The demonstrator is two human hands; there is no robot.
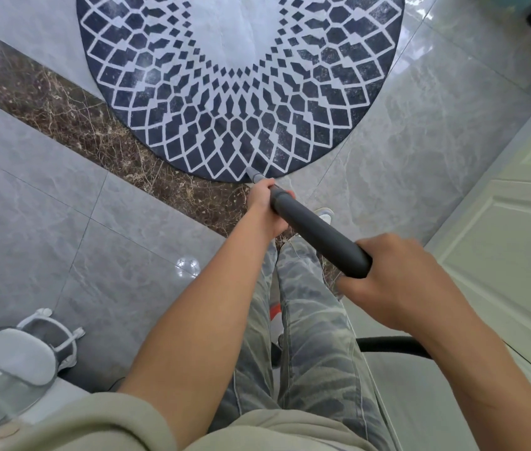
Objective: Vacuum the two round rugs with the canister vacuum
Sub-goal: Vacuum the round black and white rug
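From the head camera, the only view we have, we look straight down our own arms at the round rug [241, 76]. Its dark, white-latticed pattern lies flat on the grey tiled floor [62, 222], and its near-left edge overlaps a brown marble strip [62, 115]. Only this one rug is in view; we cannot see the second.

Both hands are on the vacuum wand [316, 236], a dark grey tube that slants from lower right up towards the rug's near edge. The left hand [265, 206] sits forward, its fingers wrapped round the wand where the thick grip narrows into a pale metal tube. The right hand [397, 281] has its fingers curled closed round the rear end. We judge this split hold lets the rear hand push and pull while the front hand steers and presses down.

The metal tube reaches the rug's rim just past the left hand. Beyond that it is too foreshortened to follow, and we cannot make out the floor nozzle.

A black hose [391, 343] passes behind the right forearm, probably trailing to the canister, which we cannot identify with certainty. One shoe [324, 214] stands just short of the rug, so we judge the feet are kept off the pile being cleaned. White door panels [518, 239] close the right side.
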